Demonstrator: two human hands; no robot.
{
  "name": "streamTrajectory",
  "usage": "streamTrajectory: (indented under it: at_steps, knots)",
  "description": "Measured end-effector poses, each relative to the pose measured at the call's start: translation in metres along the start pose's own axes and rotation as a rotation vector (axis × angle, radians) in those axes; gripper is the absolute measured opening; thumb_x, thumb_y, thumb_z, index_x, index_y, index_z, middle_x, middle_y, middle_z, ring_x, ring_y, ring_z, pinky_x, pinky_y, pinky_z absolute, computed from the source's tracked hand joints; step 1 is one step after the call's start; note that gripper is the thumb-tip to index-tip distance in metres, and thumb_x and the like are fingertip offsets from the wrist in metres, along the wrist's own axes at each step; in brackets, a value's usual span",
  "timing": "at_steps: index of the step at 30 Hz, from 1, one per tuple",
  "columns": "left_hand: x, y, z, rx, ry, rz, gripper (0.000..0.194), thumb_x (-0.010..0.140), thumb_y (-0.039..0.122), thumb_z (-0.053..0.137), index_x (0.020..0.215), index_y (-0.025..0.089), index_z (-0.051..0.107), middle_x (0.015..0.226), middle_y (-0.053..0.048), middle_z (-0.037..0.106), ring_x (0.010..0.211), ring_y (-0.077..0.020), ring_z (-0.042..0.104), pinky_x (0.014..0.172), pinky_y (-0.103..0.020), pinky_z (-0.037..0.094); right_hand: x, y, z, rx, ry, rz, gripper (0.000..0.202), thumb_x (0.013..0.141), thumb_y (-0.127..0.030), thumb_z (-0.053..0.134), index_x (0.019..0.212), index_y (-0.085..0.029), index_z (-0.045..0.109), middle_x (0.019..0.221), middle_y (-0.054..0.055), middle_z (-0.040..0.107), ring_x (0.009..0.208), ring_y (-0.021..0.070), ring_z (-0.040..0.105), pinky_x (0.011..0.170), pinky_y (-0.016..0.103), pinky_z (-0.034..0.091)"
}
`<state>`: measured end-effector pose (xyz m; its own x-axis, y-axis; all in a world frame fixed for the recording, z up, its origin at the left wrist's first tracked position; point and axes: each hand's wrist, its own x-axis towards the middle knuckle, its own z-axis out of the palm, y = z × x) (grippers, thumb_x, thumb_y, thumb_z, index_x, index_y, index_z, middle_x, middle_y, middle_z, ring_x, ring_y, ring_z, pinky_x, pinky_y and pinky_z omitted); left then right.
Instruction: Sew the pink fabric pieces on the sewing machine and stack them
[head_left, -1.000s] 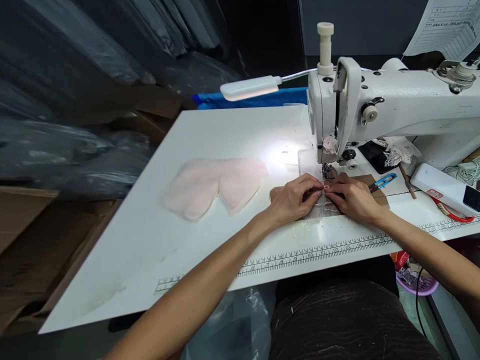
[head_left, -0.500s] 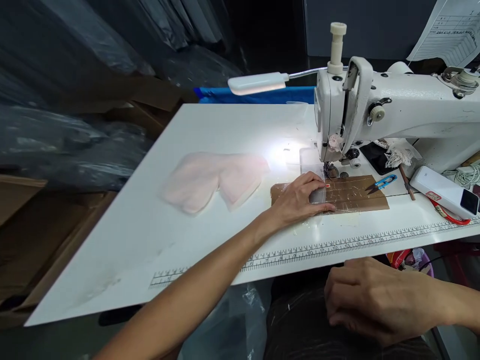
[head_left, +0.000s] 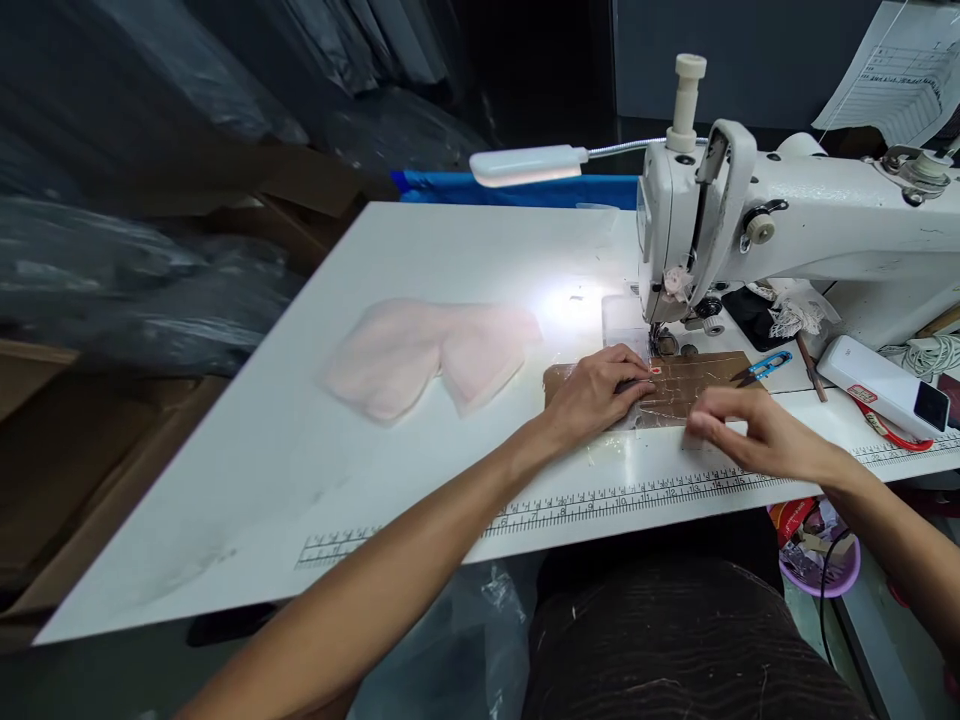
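Observation:
My left hand rests on the left part of a brown panel beside the needle area of a white sewing machine. Its thumb and fingers are pinched together over something dark and small that I cannot make out. Curled and slightly blurred, my right hand is over the panel's right end, near blue thread snips; whether it holds anything is hidden. A pale pink, two-lobed fabric piece lies flat on the white table to the left.
A white lamp shines on the white table. A printed ruler runs along its front edge. At the right are a white device, red-handled scissors and lace scraps. A purple basket stands below.
My right hand has risen from my lap to the brown panel's right end. My left hand's thumb has moved in closer to its fingers. The view has shifted slightly.

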<state>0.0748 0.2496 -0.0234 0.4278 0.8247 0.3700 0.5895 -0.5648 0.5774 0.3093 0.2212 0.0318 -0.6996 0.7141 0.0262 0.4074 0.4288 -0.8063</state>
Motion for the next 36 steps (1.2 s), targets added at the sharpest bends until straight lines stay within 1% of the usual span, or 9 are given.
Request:
streamTrajectory:
  at_steps: [3, 7, 10, 14, 19, 24, 30, 33, 36]
  knots:
    - [-0.002, 0.003, -0.002, 0.030, 0.039, -0.007, 0.014, 0.091, 0.022, 0.057, 0.087, 0.020, 0.071, 0.090, -0.004, 0.074, 0.082, -0.0167, 0.069, 0.072, -0.031, 0.057, 0.030, 0.026, -0.006, -0.147, 0.125, -0.022, 0.019, 0.095, -0.027, 0.052, 0.090, -0.013, 0.065, 0.079, 0.004, 0.062, 0.069, 0.0127, 0.053, 0.064, 0.025, 0.039]
    - [-0.005, 0.004, -0.008, 0.058, 0.047, -0.096, 0.012, 0.089, 0.023, 0.054, 0.091, 0.020, 0.066, 0.075, 0.000, 0.072, 0.060, -0.0122, 0.062, 0.052, -0.024, 0.045, 0.061, 0.039, -0.004, -0.201, 0.063, -0.069, 0.024, 0.090, -0.017, 0.053, 0.111, -0.012, 0.065, 0.080, 0.002, 0.062, 0.067, 0.0123, 0.052, 0.065, 0.025, 0.039]
    - [-0.005, 0.004, -0.011, 0.048, 0.020, -0.135, 0.016, 0.090, 0.025, 0.052, 0.092, 0.021, 0.068, 0.071, 0.001, 0.071, 0.056, -0.0116, 0.059, 0.049, -0.024, 0.040, 0.072, 0.038, 0.003, -0.286, 0.020, -0.018, 0.028, 0.086, -0.013, 0.057, 0.113, -0.014, 0.067, 0.081, 0.002, 0.062, 0.069, 0.0129, 0.052, 0.066, 0.025, 0.038]
    - [-0.004, 0.006, -0.008, 0.002, 0.038, -0.222, 0.018, 0.086, 0.025, 0.056, 0.090, 0.022, 0.073, 0.068, 0.002, 0.070, 0.056, -0.0120, 0.059, 0.050, -0.024, 0.039, 0.074, 0.038, 0.012, -0.364, 0.057, 0.059, 0.024, 0.085, -0.015, 0.062, 0.108, -0.017, 0.068, 0.085, 0.002, 0.063, 0.075, 0.0148, 0.055, 0.067, 0.026, 0.036]
    - [-0.004, 0.006, -0.003, -0.094, 0.073, -0.388, 0.013, 0.082, 0.034, 0.068, 0.086, 0.023, 0.073, 0.061, 0.003, 0.068, 0.053, -0.0121, 0.060, 0.050, -0.024, 0.043, 0.070, 0.040, 0.014, -0.308, 0.091, 0.053, 0.021, 0.084, -0.015, 0.062, 0.103, -0.017, 0.069, 0.082, 0.001, 0.062, 0.072, 0.0133, 0.055, 0.067, 0.025, 0.037]
    - [-0.004, 0.000, 0.000, -0.238, 0.117, -0.371, 0.023, 0.083, 0.038, 0.071, 0.096, 0.020, 0.068, 0.080, -0.002, 0.075, 0.061, -0.0124, 0.065, 0.054, -0.024, 0.050, 0.069, 0.041, 0.013, -0.250, 0.104, 0.058, 0.014, 0.083, -0.015, 0.062, 0.095, -0.017, 0.069, 0.071, -0.002, 0.058, 0.064, 0.0108, 0.050, 0.064, 0.025, 0.035]
    - [-0.003, -0.002, 0.001, -0.375, 0.090, -0.431, 0.023, 0.081, 0.033, 0.070, 0.098, 0.019, 0.064, 0.080, -0.003, 0.075, 0.064, -0.0123, 0.066, 0.058, -0.025, 0.054, 0.071, 0.043, 0.016, -0.260, 0.150, 0.058, 0.007, 0.085, -0.018, 0.060, 0.086, -0.016, 0.066, 0.066, -0.002, 0.056, 0.061, 0.0107, 0.048, 0.062, 0.025, 0.033]
    - [-0.003, 0.001, 0.000, -0.372, 0.085, -0.408, 0.026, 0.079, 0.034, 0.070, 0.099, 0.018, 0.063, 0.081, -0.003, 0.075, 0.063, -0.0123, 0.066, 0.057, -0.024, 0.054, 0.071, 0.042, 0.017, -0.290, 0.156, 0.072, 0.007, 0.085, -0.017, 0.059, 0.088, -0.016, 0.066, 0.068, -0.001, 0.057, 0.062, 0.0112, 0.048, 0.062, 0.025, 0.033]
    - [-0.002, 0.003, -0.002, -0.295, 0.062, -0.383, 0.030, 0.075, 0.033, 0.073, 0.101, 0.020, 0.063, 0.083, -0.001, 0.075, 0.063, -0.0121, 0.066, 0.056, -0.025, 0.053, 0.071, 0.040, 0.019, -0.332, 0.155, 0.091, 0.007, 0.086, -0.016, 0.058, 0.089, -0.016, 0.064, 0.071, 0.000, 0.058, 0.063, 0.0119, 0.047, 0.062, 0.025, 0.033]
